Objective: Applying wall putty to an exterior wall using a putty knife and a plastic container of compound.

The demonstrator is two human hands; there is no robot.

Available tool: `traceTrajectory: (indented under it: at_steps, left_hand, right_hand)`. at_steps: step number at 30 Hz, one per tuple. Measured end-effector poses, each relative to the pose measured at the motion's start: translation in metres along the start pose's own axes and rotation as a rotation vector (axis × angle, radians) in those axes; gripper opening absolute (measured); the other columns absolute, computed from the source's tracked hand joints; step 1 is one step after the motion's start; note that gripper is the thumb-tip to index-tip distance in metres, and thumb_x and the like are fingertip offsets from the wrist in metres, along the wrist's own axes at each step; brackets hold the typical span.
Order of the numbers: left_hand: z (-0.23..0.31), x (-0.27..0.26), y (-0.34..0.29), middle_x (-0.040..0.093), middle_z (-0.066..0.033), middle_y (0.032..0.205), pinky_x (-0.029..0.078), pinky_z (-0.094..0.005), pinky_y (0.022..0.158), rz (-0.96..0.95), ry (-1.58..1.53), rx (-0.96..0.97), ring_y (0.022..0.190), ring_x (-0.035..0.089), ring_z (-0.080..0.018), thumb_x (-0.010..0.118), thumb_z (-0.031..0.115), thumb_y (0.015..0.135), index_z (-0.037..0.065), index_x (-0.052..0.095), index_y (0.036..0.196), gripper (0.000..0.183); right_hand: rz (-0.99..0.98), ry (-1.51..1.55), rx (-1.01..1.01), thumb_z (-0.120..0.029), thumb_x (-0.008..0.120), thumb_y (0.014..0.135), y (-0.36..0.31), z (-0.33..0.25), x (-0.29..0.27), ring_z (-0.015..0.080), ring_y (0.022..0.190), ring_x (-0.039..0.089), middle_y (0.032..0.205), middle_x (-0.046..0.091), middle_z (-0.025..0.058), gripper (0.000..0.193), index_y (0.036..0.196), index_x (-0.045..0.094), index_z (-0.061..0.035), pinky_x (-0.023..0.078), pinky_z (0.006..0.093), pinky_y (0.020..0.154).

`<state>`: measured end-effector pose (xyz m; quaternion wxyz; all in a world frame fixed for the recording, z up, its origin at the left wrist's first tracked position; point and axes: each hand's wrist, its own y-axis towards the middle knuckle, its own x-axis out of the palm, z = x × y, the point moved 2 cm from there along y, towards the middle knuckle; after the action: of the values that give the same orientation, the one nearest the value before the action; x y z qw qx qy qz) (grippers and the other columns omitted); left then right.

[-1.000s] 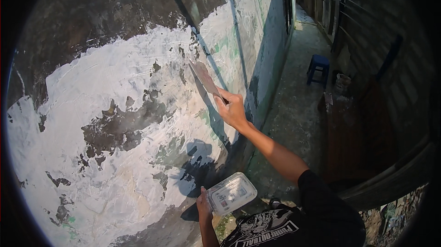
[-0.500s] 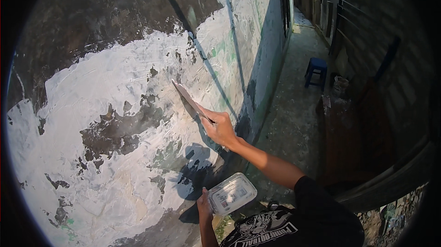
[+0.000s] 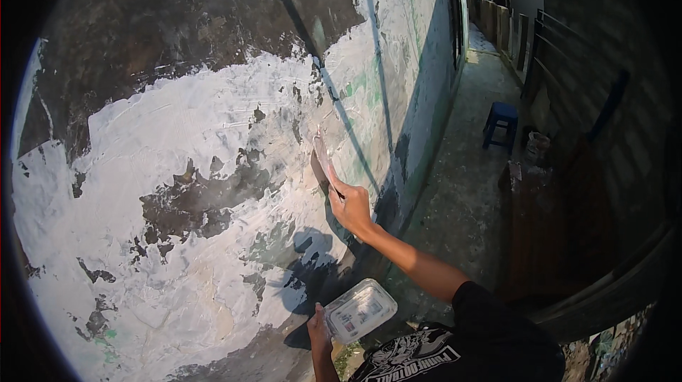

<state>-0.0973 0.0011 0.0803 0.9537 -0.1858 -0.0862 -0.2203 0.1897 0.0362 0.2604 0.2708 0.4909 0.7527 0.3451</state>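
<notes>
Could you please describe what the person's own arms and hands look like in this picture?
Both forearms are bare: no gloves, watch or bands show on the right hand or the left hand. A short black sleeve covers the right upper arm, part of a black T-shirt with a white printed graphic.

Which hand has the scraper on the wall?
The right hand: it presses the scraper to the wall. The left hand holds a plastic tub.

Rough matt plastered wall [image 3: 177, 169], clear glossy plastic container [image 3: 360, 309], smooth scraper blade [image 3: 325, 158]
</notes>
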Motion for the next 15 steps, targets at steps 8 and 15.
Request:
traceTrajectory:
  at_steps: [8, 15]
  left_hand:
    - [-0.006, 0.002, 0.019, 0.068, -0.0057, 0.083, 0.047, -0.0249, 0.062, -0.082, -0.016, -0.021, 0.067, 0.060, -0.0097, 0.050, 0.042, 0.101, -0.002, 0.068, 0.094, 0.048]
    - [0.004, 0.003, -0.008, 0.069, -0.0066, 0.085, 0.049, -0.0253, 0.065, 0.035, 0.028, -0.027, 0.069, 0.062, -0.0107, 0.051, 0.042, 0.100, -0.003, 0.068, 0.095, 0.048]
  right_hand:
    - [0.122, 0.159, 0.147, -0.005, 0.060, 0.088, 0.054, -0.003, -0.037, 0.0072, 0.056, 0.045, 0.063, 0.054, 0.0075, 0.031, 0.118, 0.064, 0.0042, 0.040, 0.0275, 0.053]
    - [-0.037, -0.171, -0.005, -0.006, 0.058, 0.079, 0.071, -0.031, 0.010, 0.0436, 0.079, 0.063, 0.105, 0.064, 0.0270, 0.057, 0.135, 0.051, -0.0013, 0.052, 0.0454, 0.070]
